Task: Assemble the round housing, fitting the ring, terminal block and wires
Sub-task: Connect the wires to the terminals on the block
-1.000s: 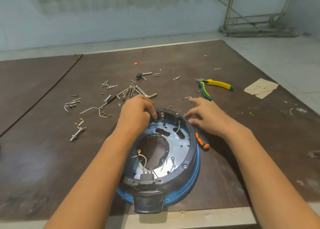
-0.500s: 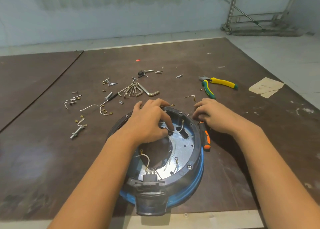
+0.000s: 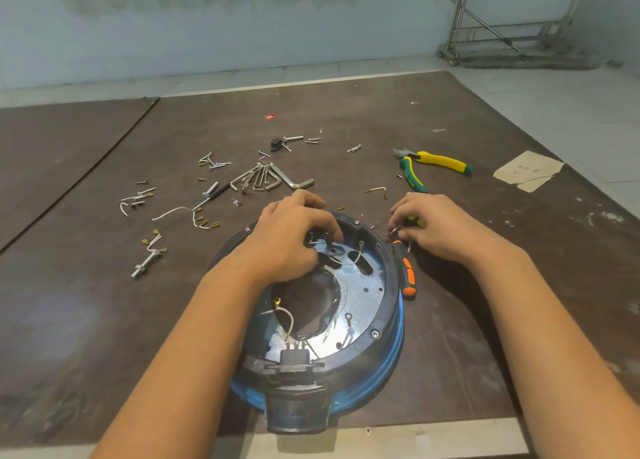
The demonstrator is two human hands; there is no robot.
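- Wiring step, by my judgement: left hand (image 3: 291,240) pinches a small dark part (image 3: 314,236) inside the round housing (image 3: 390,295)
- Right hand (image 3: 440,226) pinches a small screw (image 3: 393,231); seating it likely comes next

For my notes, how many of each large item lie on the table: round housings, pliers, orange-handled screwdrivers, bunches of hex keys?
round housing: 1
pliers: 1
orange-handled screwdriver: 1
bunch of hex keys: 1
Total: 4
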